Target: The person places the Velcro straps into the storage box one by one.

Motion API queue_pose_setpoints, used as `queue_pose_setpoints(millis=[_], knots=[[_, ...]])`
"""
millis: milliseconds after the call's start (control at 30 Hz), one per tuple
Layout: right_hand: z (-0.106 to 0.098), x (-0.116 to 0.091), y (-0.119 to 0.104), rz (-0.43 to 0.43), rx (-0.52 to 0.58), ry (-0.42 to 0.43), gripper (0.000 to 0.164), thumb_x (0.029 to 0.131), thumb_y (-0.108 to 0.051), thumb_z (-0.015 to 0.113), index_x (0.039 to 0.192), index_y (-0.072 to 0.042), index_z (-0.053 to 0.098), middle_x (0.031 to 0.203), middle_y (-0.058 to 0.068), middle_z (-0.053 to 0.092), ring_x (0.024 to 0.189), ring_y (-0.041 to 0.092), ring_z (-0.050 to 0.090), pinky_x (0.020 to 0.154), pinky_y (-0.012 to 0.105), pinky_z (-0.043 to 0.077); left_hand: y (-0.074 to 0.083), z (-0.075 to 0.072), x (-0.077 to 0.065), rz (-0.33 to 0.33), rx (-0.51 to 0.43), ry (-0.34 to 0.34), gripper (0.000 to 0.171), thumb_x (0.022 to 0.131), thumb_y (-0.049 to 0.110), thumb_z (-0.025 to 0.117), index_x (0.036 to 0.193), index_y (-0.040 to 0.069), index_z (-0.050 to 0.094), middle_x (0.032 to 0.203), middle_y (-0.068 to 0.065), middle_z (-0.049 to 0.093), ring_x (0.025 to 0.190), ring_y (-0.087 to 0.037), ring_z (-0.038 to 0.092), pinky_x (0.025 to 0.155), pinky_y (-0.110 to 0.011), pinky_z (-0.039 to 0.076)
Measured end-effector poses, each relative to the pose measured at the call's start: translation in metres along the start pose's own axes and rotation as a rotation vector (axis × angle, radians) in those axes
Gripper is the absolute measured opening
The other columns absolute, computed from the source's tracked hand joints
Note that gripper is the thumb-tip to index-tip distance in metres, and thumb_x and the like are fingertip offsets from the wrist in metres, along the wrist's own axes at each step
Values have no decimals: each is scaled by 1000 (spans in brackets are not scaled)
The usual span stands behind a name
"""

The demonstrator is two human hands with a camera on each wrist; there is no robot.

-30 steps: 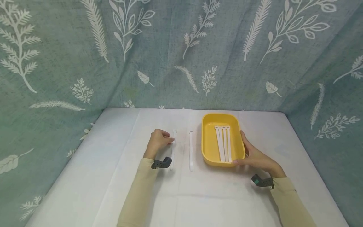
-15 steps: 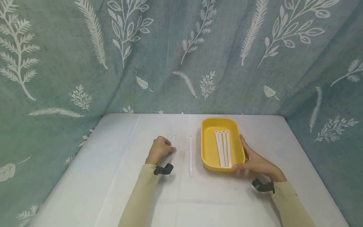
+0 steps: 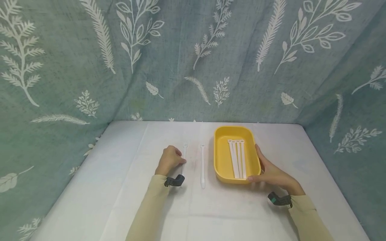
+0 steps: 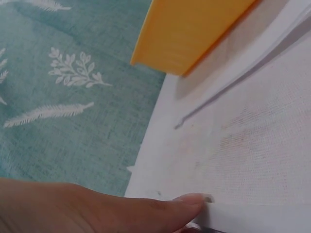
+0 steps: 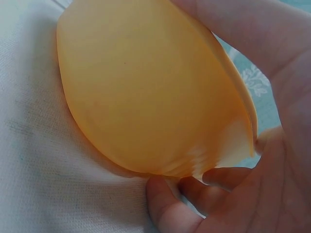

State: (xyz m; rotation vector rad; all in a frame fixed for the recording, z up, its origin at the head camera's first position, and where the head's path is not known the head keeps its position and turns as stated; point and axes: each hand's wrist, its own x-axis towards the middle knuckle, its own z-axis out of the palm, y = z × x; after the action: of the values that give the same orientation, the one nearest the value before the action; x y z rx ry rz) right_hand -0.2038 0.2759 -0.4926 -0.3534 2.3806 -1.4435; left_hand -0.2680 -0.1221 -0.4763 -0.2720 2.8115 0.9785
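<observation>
In the head view, my left hand (image 3: 171,160) pinches a white cable tie (image 3: 184,150) with a slotted head, which lies lengthwise left of centre. Its lower part is partly hidden behind the wrist camera. The left wrist view has the thumb (image 4: 170,211) pressed over the white strip. A second white cable tie (image 3: 202,167) lies parallel, just to the right. My right hand (image 3: 272,170) grips the right side of a yellow tray (image 3: 221,154), thumb at the front corner, fingers around the wall. Inside the tray, several white cable ties (image 3: 238,159) lie side by side.
A white cloth (image 3: 229,207) covers the table. Green-blue curtains (image 3: 169,67) with white leaf prints hang behind and along both sides. Each wrist wears a small dark camera, such as the left one (image 3: 175,180).
The left hand has slid a short way down along the cable tie, toward the person. The right hand keeps its grip on the tray. The head view has tilted up slightly.
</observation>
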Motion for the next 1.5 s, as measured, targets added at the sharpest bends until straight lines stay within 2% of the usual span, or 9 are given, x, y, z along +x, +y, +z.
queue_pose_setpoints(millis=[133, 367, 700, 833, 1000, 1167, 1333, 1500], knots=[[1, 1, 0, 1, 2, -1, 139, 81, -28, 88, 162, -26, -25, 174, 10, -18, 160, 48, -4, 124, 71, 11, 1, -1, -1, 3, -8, -8, 39, 77, 13, 88, 110, -1, 72, 104, -17, 76, 99, -32, 71, 94, -49, 58], [3, 4, -5, 0, 2, 1, 138, 81, -29, 88, 162, -25, -25, 174, 10, -18, 160, 48, -5, 124, 72, 9, 2, -3, -5, -17, -9, 11, 40, 78, 10, 85, 113, -2, 72, 117, -21, 72, 105, -35, 71, 95, -50, 58], [4, 1, -5, 2, -13, 3, 138, 81, -28, 88, 162, -26, -24, 175, 10, -17, 159, 50, -3, 123, 74, 10, 0, 0, -5, -12, -26, 45, 40, 75, 8, 84, 112, -3, 74, 119, -23, 73, 107, -38, 71, 94, -51, 59], [4, 1, -5, 5, -17, -4, 139, 81, -29, 88, 162, -27, -25, 174, 11, -17, 159, 51, -2, 123, 74, 11, -1, 1, -4, -18, -26, 44, 37, 75, 7, 83, 109, -3, 75, 115, -22, 75, 103, -36, 73, 92, -51, 59], [3, 2, -5, -7, -5, 1, 137, 81, -27, 87, 162, -28, -24, 175, 9, -17, 160, 49, -3, 123, 74, 10, 1, 1, -2, 5, -42, 33, 32, 77, 5, 81, 107, -2, 76, 106, -18, 77, 96, -31, 74, 91, -48, 60], [3, 0, -7, 18, -20, 5, 139, 80, -29, 88, 162, -29, -24, 174, 9, -18, 160, 49, -5, 123, 75, 9, 1, 3, -3, 13, -51, 18, 30, 79, 4, 79, 109, -1, 76, 99, -15, 78, 87, -25, 73, 88, -43, 61], [4, 0, -6, 25, -33, 7, 139, 80, -31, 88, 162, -28, -24, 175, 11, -17, 160, 50, -3, 122, 75, 11, 3, 2, -4, -2, -31, 3, 31, 80, 8, 81, 110, 1, 76, 92, -11, 77, 84, -23, 72, 87, -43, 60], [3, -1, -3, 20, -23, 2, 138, 81, -29, 87, 161, -28, -25, 174, 12, -19, 159, 51, -2, 122, 75, 13, 2, -1, -5, 10, 8, -43, 32, 83, 14, 80, 112, 3, 76, 87, -7, 77, 83, -22, 72, 84, -42, 59]])
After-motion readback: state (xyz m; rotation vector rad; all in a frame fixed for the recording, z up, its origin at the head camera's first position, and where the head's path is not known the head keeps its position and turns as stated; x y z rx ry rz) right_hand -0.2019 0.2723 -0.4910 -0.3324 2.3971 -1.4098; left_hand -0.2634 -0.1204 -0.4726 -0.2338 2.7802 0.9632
